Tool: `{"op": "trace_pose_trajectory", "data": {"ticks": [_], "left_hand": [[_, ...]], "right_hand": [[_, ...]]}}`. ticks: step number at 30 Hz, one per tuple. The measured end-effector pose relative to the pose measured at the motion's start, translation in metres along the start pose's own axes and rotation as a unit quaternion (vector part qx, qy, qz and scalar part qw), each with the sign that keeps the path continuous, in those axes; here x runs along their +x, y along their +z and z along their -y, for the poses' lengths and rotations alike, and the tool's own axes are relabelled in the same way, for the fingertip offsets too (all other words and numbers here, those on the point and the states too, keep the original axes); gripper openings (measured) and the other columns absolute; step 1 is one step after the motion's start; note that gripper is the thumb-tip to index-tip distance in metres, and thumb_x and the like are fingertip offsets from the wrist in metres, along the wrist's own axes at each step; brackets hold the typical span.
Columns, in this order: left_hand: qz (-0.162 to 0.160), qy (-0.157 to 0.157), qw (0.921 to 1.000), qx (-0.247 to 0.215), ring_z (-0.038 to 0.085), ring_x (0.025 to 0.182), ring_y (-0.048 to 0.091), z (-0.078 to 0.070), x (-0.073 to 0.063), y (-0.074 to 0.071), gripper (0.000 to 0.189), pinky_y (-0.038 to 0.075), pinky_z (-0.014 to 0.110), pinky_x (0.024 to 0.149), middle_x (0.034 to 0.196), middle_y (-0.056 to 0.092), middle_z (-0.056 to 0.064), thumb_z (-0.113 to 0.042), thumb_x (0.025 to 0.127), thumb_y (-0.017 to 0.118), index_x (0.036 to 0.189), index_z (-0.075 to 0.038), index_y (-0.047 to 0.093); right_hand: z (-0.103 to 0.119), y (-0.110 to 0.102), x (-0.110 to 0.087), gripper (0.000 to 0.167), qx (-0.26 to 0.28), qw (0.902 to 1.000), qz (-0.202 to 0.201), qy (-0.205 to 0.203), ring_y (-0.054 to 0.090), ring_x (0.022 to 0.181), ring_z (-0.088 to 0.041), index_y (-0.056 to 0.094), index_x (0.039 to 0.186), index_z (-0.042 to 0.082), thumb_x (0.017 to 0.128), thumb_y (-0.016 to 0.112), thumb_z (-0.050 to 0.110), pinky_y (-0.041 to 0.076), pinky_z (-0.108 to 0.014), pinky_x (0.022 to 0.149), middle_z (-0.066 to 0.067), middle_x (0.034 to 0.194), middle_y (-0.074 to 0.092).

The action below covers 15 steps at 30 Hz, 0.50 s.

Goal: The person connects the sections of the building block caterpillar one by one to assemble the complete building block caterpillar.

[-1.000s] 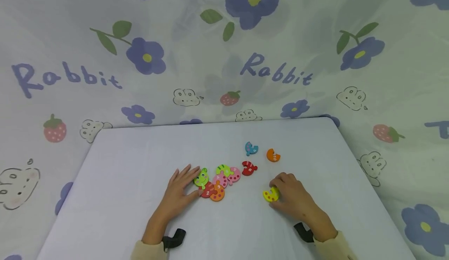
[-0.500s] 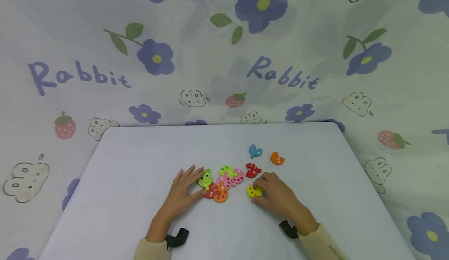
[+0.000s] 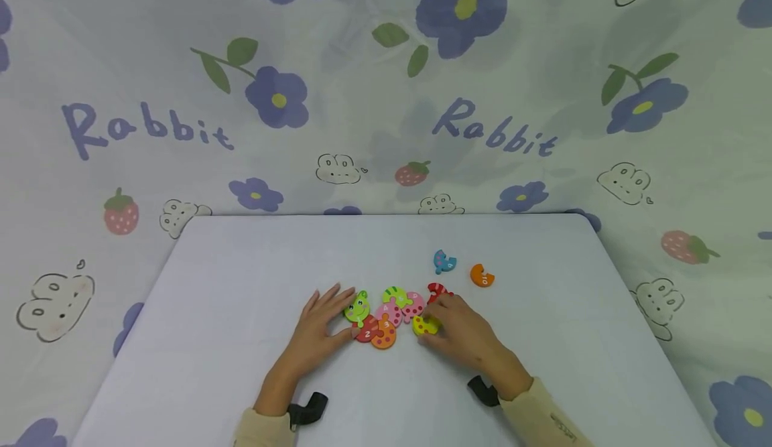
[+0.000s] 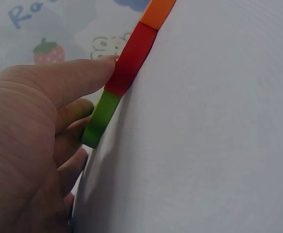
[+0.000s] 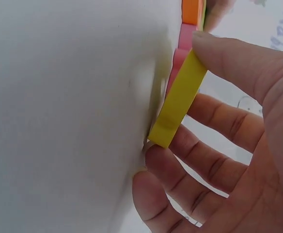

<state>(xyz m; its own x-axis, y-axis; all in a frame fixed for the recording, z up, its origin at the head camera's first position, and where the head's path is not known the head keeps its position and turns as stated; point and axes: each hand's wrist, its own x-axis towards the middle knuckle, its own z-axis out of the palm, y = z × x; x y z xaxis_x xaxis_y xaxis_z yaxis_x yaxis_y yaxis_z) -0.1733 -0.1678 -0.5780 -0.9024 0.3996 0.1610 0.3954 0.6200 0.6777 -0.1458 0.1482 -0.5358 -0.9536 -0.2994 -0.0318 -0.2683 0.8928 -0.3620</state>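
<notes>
My right hand (image 3: pixel 467 336) pinches a yellow dotted puzzle piece (image 3: pixel 425 326) between thumb and fingers, tilted off the table in the right wrist view. It hovers just right of a joined caterpillar puzzle: a green smiling head (image 3: pixel 357 307), a red piece numbered 2 (image 3: pixel 365 330), an orange piece numbered 3 (image 3: pixel 384 334), a pink piece (image 3: pixel 389 313), a green striped piece (image 3: pixel 395 296) and another pink piece (image 3: pixel 413 304). My left hand (image 3: pixel 316 330) rests at the head end with fingers extended. Its thumb touches the red piece's edge (image 4: pixel 132 60); the fingertips lie along the green head.
Behind my right hand, a red striped piece (image 3: pixel 438 291) is partly covered. Farther back lie a loose blue piece (image 3: pixel 444 262) and an orange piece (image 3: pixel 482 275). A white table (image 3: pixel 271 252) ends at a rabbit-and-flower printed cloth (image 3: pixel 362 118).
My right hand has carried the yellow piece leftward, close to the last pink piece, and now partly hides the red striped piece. My left hand stays at the head; the head view has shifted slightly.
</notes>
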Motion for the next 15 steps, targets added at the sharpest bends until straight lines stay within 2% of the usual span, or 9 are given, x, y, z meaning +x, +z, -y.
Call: {"op": "trace_pose_trajectory", "data": {"ticks": [9,15], "left_hand": [[-0.001,0.008,1.0000,-0.002,0.028,0.156,0.029,0.000,0.000,0.001,0.067,0.004,0.056,0.128,0.160,0.049,-0.002,-0.029,0.092,0.082,0.153,-0.016,0.056],[-0.003,0.007,1.0000,0.002,0.027,0.156,0.029,0.002,0.001,0.001,0.068,0.005,0.056,0.128,0.160,0.049,-0.004,-0.029,0.091,0.083,0.152,-0.018,0.057]], "right_hand": [[0.011,0.000,0.003,0.046,0.001,1.0000,0.007,-0.006,0.057,0.100,-0.014,0.074,0.119,0.017,0.084,0.088,0.044,0.060,-0.036,0.092,0.003,0.111,0.062],[0.014,0.002,0.002,0.046,0.008,0.9998,0.013,-0.010,0.058,0.107,-0.017,0.073,0.119,0.016,0.083,0.090,0.040,0.059,-0.040,0.096,0.000,0.115,0.064]]}}
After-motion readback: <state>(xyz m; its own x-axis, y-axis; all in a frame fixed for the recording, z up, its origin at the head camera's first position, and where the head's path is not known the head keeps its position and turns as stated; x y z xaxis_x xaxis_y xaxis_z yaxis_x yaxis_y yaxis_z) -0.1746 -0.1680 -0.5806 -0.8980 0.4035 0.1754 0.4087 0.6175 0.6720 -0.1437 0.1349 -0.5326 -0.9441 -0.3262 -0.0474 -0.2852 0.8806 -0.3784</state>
